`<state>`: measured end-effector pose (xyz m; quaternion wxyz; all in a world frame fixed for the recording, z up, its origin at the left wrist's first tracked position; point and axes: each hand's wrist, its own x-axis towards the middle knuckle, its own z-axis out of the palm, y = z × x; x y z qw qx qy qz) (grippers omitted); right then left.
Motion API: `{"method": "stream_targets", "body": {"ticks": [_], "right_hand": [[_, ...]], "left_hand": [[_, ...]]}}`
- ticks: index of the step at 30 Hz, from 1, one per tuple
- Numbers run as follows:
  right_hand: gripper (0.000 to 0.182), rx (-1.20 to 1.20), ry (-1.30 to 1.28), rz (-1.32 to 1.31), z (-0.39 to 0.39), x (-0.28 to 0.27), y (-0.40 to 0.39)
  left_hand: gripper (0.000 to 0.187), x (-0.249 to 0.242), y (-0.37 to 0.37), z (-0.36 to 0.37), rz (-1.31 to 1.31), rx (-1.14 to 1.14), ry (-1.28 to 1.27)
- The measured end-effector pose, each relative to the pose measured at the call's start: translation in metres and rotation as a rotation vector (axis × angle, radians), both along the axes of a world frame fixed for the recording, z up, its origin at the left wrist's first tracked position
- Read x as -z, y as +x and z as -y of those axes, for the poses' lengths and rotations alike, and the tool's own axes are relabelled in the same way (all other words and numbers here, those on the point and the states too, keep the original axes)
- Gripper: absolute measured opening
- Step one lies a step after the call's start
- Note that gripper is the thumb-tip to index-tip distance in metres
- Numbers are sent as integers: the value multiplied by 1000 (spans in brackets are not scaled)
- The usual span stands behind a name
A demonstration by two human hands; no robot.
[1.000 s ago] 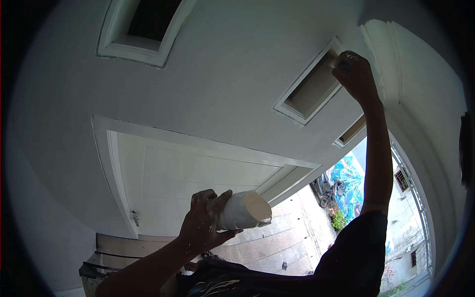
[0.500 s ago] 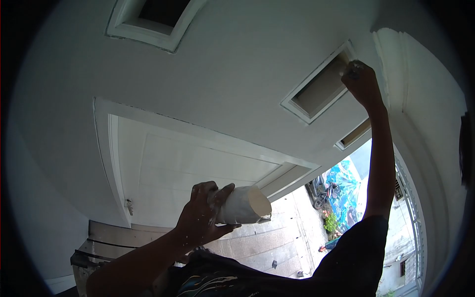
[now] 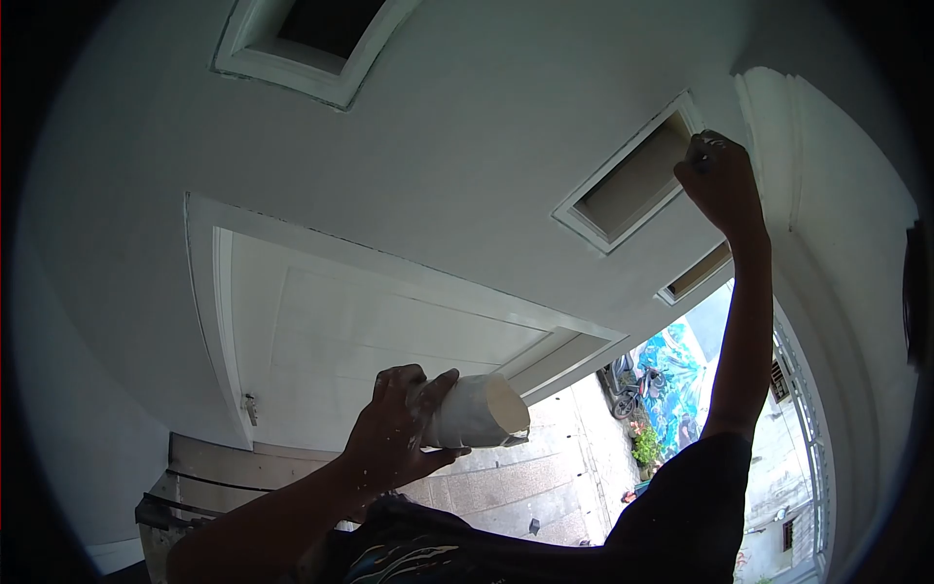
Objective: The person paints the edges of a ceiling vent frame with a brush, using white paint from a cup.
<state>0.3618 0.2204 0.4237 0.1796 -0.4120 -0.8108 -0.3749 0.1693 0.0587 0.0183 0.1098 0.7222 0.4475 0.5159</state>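
My left hand (image 3: 404,419) is wrapped round a white paint-smeared cup (image 3: 477,411), its pale opening turned to the right. High on the right, my right hand (image 3: 718,175) is closed at the upper right corner of a white-framed wall opening (image 3: 591,237). Whatever its fingers grip is hidden. Light smears show on its knuckles.
A white panelled door (image 3: 389,311) with a handle (image 3: 250,409) stands left of centre. Another framed opening (image 3: 292,80) is at the top left, and a small one (image 3: 699,273) at the right. Below lie a paved floor (image 3: 506,487), a motorcycle (image 3: 628,387) and a plant (image 3: 645,446).
My right hand has moved slightly right and down along the frame's edge, off the opening's inner side. My left hand still holds the cup, and the view has shifted a little.
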Motion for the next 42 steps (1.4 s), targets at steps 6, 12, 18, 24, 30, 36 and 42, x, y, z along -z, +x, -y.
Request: {"method": "stream_targets", "body": {"ticks": [6,12,18,24,30,36,42], "right_hand": [[16,-142,37,56,-42,2,20],[19,-12,-38,5,-6,-2,0],[13,-152,124,106,-17,0,26],[2,-153,-18,-55,33,-5,49],[5,-354,-16,-41,-7,-9,50],[6,-201,-27,-165,28,-19,48],[5,-288,47,61,-5,-15,54]], "left_hand": [[101,-2,1,2,4,24,-23],[106,-1,0,1,5,6,-48],[104,-4,-1,2,-33,16,-79],[103,0,1,0,-13,29,-30],[104,-1,3,2,-11,36,-14],[103,0,2,2,10,-22,-30],[103,-2,3,3,-14,20,-26]]}}
